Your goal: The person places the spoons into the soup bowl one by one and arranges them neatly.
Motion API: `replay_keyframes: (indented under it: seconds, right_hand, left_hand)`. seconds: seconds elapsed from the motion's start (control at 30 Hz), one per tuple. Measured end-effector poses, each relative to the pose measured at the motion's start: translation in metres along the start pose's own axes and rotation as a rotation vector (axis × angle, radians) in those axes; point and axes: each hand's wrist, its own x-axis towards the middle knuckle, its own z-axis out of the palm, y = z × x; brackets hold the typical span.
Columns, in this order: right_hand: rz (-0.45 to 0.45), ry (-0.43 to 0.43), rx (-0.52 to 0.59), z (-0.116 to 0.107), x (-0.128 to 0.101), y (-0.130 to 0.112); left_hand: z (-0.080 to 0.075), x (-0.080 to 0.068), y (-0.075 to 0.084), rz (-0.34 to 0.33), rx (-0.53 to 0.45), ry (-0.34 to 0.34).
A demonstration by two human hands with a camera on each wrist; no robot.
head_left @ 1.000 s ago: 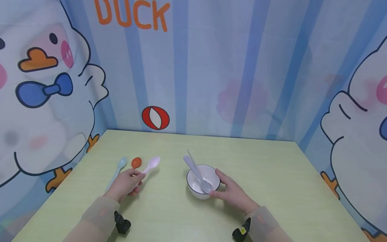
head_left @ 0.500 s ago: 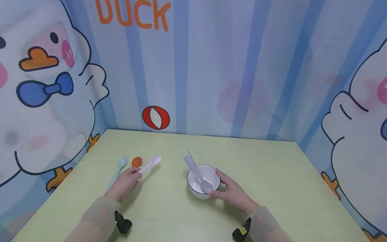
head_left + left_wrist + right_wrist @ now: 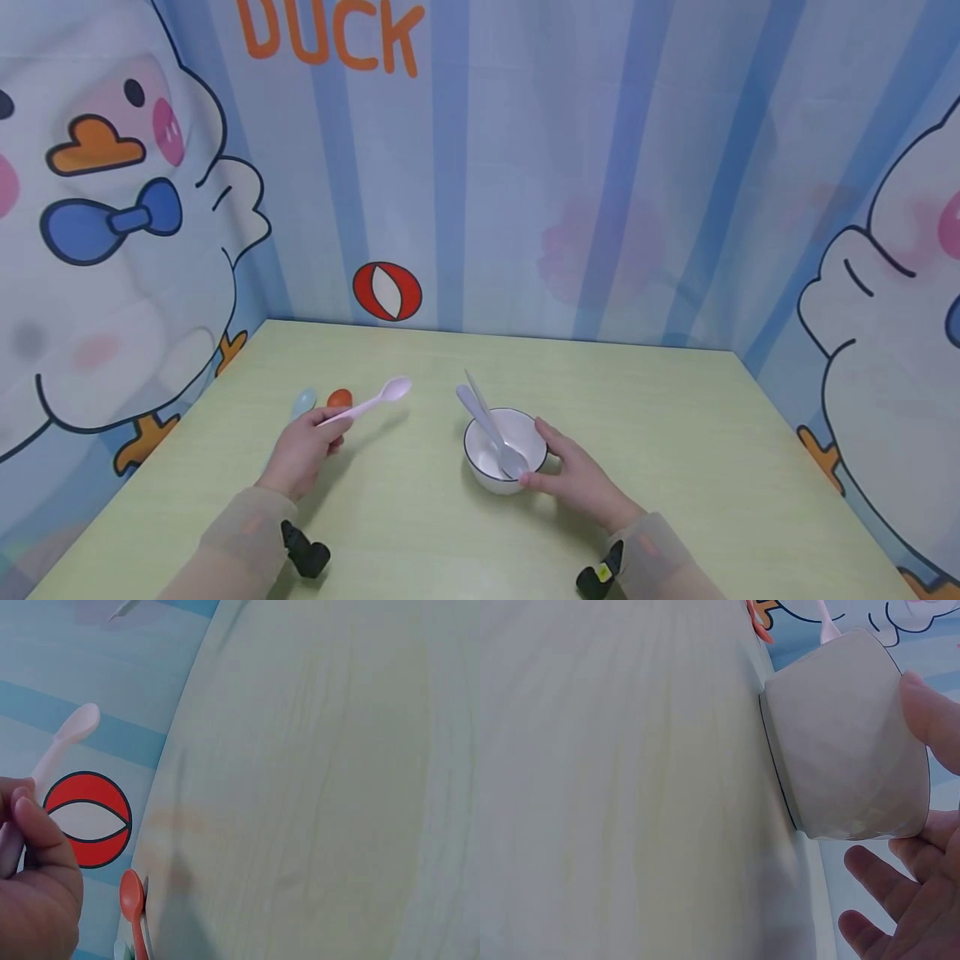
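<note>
The pink spoon point(image 3: 367, 404) sits left of centre in the head view, lifted off the table point(image 3: 420, 533) and pinched by its handle end in the left hand point(image 3: 303, 450), its scoop pointing toward the middle of the frame. From the left wrist camera the spoon point(image 3: 64, 746) shows at the upper left, its handle running down between curled fingers point(image 3: 34, 825). The hold looks light and far back on the handle, so I judge the spoon could swing or slip out if it is moved quickly.

Just behind that hand lie an orange spoon point(image 3: 339, 398) and a pale blue spoon point(image 3: 303, 402) on the table; a careless sweep could knock them.

Right of centre stands a white bowl point(image 3: 504, 454) with two pale spoons point(image 3: 487, 429) leaning in it. The right hand point(image 3: 577, 479) rests against the bowl's side, thumb and fingers around the wall. Adding another spoon could tip the leaning ones over the rim.
</note>
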Motion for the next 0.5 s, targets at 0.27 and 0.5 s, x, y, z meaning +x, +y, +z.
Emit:
replay_keyframes:
  seconds: [0.27,0.5]
  right_hand:
    - [-0.006,-0.004,0.004,0.0000,0.0002,-0.0016]
    - [0.006,-0.005,-0.001,0.0001,-0.0003,-0.0003]
  left_hand:
    - [0.0010,0.0012,0.0027,-0.006,-0.076,-0.033]
    - [0.0011,-0.0007,0.0024,-0.010,-0.147,-0.001]
